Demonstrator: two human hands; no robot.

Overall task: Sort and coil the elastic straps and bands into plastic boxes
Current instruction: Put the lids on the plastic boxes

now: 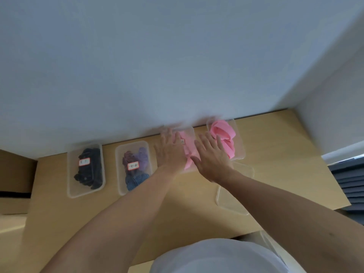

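Observation:
Four clear plastic boxes stand in a row along the wall on a wooden desk (275,174). The far-left box (85,170) holds black bands and the second box (134,167) holds purple, maroon and blue striped bands; both carry labels. My left hand (171,152) and my right hand (212,157) lie flat, fingers spread, on top of the third box (188,134), which holds pink bands (189,152) and carries a small label. The fourth box (237,138), at the right, holds coiled pink bands (222,133). Both hands look blurred.
A clear plastic lid or empty box (234,196) lies on the desk under my right forearm. A white wall rises right behind the boxes. Dark slats (348,182) sit past the desk's right edge. A brown cabinet (15,174) stands at left.

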